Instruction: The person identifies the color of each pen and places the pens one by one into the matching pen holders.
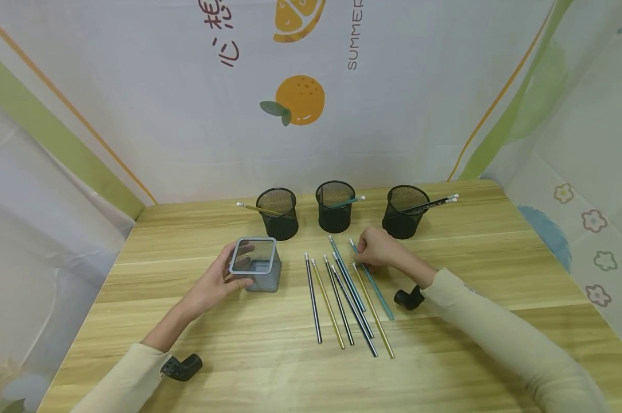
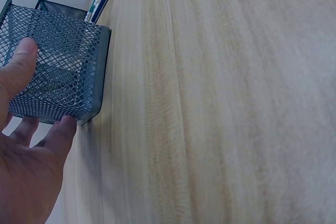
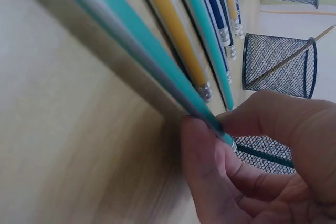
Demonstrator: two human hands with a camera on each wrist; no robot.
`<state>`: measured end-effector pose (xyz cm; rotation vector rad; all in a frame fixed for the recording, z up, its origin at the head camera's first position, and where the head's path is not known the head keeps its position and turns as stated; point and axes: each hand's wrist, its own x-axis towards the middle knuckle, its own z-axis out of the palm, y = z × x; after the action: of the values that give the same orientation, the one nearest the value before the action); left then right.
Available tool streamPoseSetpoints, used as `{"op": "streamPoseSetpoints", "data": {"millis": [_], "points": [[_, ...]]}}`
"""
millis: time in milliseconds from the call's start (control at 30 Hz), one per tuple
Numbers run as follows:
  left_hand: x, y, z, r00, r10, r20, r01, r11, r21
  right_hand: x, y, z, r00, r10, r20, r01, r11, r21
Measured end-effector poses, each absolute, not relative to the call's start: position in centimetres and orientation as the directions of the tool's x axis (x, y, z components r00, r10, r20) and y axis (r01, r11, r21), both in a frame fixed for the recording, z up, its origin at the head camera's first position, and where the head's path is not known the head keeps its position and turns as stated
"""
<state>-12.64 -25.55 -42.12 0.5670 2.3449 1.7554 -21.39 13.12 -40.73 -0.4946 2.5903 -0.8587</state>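
My left hand [image 1: 214, 289] holds a square grey mesh pencil holder [image 1: 270, 276] by its left side, thumb across the near face. In the left wrist view, the thumb lies on the mesh wall [image 2: 58, 72] and fingertips touch its edge. Between thumb and fingers, my right hand [image 1: 382, 249] pinches a teal pencil [image 1: 380, 295] near its eraser end; the right wrist view shows this pencil [image 3: 157, 69] slanting above the wood. Left of it lie several loose pencils: a yellow one [image 1: 375, 315], another teal one [image 1: 352, 287] and dark blue ones [image 1: 313, 304].
At the back stand three round black mesh cups: the left cup [image 1: 282, 223] with a yellow pencil, the middle cup [image 1: 335, 218] with a teal one, the right cup [image 1: 399, 223] with dark ones. A printed curtain [image 1: 393, 115] hangs behind the wooden table [image 1: 228, 361].
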Motion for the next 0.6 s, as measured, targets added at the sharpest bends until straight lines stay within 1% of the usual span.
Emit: {"op": "streamPoseSetpoints", "data": {"millis": [600], "points": [[-12.5, -25.4, -42.0, -0.919, 0.384, 0.091, 0.197, 0.247, 0.949, -20.0, 14.5, -39.7, -0.873, -0.473, -0.115, -0.3, 0.709, -0.638]]}}
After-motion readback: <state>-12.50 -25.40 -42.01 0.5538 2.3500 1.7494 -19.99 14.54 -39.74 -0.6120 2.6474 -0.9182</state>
